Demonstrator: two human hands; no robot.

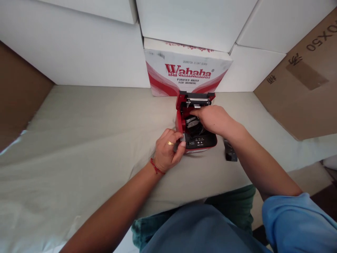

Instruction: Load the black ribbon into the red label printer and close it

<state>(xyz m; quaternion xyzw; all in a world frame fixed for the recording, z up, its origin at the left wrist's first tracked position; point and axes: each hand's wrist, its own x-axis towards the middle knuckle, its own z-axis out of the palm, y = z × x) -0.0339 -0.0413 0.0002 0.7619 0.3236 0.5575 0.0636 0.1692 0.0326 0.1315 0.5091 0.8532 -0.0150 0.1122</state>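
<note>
A small red and black printer point(202, 141) stands on the cloth-covered surface with its lid point(196, 95) raised. Inside its bay lies a black bundle point(193, 123), apparently in shiny plastic wrapping. My right hand point(217, 121) reaches into the bay from the right, index finger bent behind the bundle; its other fingertips are hidden. At the printer's left front corner, my left hand point(167, 149) pinches the edge between thumb and fingers, where a small pale strip shows. To the right, partly under my right forearm, lies a flat black item point(230, 151) of unclear kind.
A Wahaha water carton point(188, 68) stands right behind the printer. White boxes point(100, 49) form a wall at the back. Brown cardboard boxes border the left point(21, 98) and right point(302, 84) sides. The table's near edge runs by my lap.
</note>
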